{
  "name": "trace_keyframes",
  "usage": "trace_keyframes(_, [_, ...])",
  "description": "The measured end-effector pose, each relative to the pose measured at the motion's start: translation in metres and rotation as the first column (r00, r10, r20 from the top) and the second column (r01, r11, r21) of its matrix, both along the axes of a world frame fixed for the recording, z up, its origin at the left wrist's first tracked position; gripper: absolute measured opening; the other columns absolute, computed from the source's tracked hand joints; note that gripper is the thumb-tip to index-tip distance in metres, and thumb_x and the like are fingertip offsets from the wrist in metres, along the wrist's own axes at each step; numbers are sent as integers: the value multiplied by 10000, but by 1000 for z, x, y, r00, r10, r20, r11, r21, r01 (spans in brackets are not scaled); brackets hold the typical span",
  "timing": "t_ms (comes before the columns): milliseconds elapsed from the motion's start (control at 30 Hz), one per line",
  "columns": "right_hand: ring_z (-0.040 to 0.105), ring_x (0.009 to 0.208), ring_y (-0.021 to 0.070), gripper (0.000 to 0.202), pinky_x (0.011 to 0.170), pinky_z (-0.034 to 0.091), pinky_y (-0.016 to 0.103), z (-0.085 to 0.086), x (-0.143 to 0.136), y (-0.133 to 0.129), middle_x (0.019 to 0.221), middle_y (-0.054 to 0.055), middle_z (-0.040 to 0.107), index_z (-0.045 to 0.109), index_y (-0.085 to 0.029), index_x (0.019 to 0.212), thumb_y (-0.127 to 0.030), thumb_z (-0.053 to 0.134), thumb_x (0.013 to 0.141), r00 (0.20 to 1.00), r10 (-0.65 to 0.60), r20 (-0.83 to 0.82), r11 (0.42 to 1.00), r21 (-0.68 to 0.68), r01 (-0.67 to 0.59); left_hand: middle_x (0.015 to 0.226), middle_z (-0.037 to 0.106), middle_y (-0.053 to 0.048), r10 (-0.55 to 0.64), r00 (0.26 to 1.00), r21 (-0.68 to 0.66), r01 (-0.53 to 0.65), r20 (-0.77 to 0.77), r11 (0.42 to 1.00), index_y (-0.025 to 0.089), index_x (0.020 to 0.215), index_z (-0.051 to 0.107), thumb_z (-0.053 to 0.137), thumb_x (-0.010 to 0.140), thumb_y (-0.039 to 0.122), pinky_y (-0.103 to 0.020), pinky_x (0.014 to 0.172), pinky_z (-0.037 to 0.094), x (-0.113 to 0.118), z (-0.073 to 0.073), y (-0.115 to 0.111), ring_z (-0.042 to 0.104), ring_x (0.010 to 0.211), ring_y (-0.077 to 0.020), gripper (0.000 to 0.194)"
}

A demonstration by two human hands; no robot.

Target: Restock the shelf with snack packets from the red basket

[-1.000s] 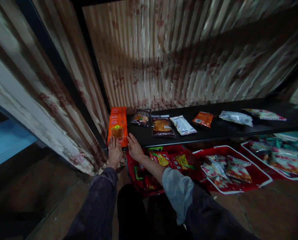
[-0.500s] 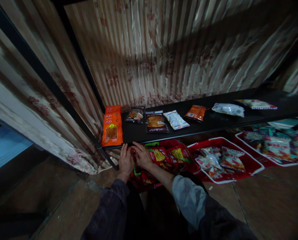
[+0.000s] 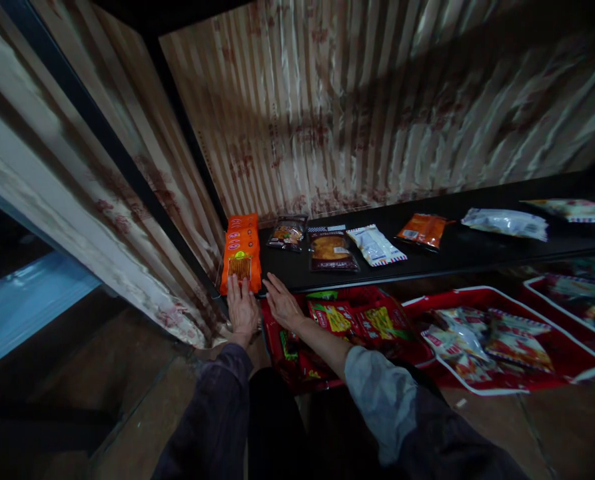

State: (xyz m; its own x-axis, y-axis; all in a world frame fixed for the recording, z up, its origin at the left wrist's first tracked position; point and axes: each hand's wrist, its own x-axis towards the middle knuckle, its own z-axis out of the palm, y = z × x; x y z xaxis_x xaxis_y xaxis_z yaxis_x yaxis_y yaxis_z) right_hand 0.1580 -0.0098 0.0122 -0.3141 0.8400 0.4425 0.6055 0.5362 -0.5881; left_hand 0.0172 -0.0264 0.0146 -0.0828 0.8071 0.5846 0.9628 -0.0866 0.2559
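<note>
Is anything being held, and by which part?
Nothing appears held. The left grip rests open on the near end of the orange packets; the right grip is open beside them.

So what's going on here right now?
A person's left hand has its fingers over the near end of overlapping orange snack packets at the left end of a black shelf. The right hand is open beside them; contact isn't clear. Other packets lie farther right, with packet-filled red baskets below.

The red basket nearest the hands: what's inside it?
The basket holds packets, mostly red, with yellow and green markings on some. The right forearm crosses over it, hiding part of the contents; anything beneath the uppermost packets can't be seen.
</note>
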Motion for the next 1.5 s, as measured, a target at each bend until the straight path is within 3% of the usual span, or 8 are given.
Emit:
trace_keyframes(200, [156, 1409, 233, 507, 1143, 226, 416, 13, -24, 30, 1502, 159, 247, 378, -44, 1374, -210, 311, 899, 997, 4, 76, 998, -56, 0, 1394, 409, -231, 68, 998, -61, -68, 5, 996, 45, 1248, 506, 359, 877, 237, -504, 1080, 274, -19, 2, 30, 211, 1381, -322, 442])
trace_keyframes(533, [63, 1419, 261, 594, 1128, 221, 423, 25, -54, 68, 1525, 166, 160, 300, -25, 1407, -198, 413, 850, 983, 15, 184, 978, -208, 24, 1399, 400, -234, 224, 975, -185, -219, 4, 958, 45, 1292, 474, 371, 871, 259, -461, 1064, 292, -18, 9, 57, 341, 1320, -331, 483])
trace_keyframes(700, [126, 1414, 220, 626, 1132, 225, 382, 21, -56, 72, 1531, 156, 138, 255, -28, 1423, -183, 408, 835, 989, 12, 149, 974, -226, 22, 1406, 379, -250, 274, 960, -196, -258, 55, 946, 44, 1313, 448, 372, 872, 271, -438, 1038, 329, -17, 7, 59, 395, 1286, -317, 502])
trace_keyframes(933, [164, 1405, 249, 614, 1139, 204, 398, 17, -59, 70, 1514, 186, 188, 281, -2, 1409, -194, 402, 839, 988, -34, 148, 979, -193, 62, 1371, 434, -241, 283, 958, -194, -269, 49, 943, 28, 1302, 460, 407, 840, 240, -444, 1044, 319, -14, 12, 60, 362, 1306, -327, 511])
trace_keyframes(1100, [202, 1392, 256, 622, 1125, 242, 408, 11, -58, 71, 1504, 163, 239, 304, -40, 1410, -189, 421, 818, 986, -50, 159, 990, -121, 70, 1365, 454, -216, 300, 951, -199, -281, 72, 939, 46, 1295, 473, 387, 847, 227, -404, 1038, 335, -18, 22, 75, 436, 1256, -296, 491])
trace_keyframes(1267, [177, 1397, 267, 642, 1133, 228, 405, 10, -58, 70, 1505, 187, 217, 305, -1, 1399, -162, 438, 792, 981, -52, 186, 991, -109, 73, 1340, 471, -232, 315, 941, -266, -273, 128, 924, 35, 1285, 465, 375, 855, 258, -403, 967, 402, -25, 27, 93, 494, 1195, -301, 493])
trace_keyframes(1367, [161, 1401, 269, 645, 1137, 219, 411, 12, -58, 69, 1514, 182, 193, 311, -13, 1399, -161, 445, 786, 983, -57, 172, 989, -123, 78, 1325, 475, -247, 304, 937, -288, -248, 170, 925, 13, 1275, 460, 372, 858, 256, -387, 980, 391, -27, 26, 101, 495, 1197, -290, 490])
trace_keyframes(1500, [155, 1407, 249, 622, 1141, 210, 411, 12, -58, 70, 1527, 150, 170, 343, -55, 1392, -159, 438, 785, 990, -80, 112, 981, -168, 98, 1307, 489, -243, 281, 938, -218, -236, 206, 947, 9, 1278, 448, 355, 865, 258, -396, 989, 381, -28, 16, 104, 486, 1203, -293, 491])
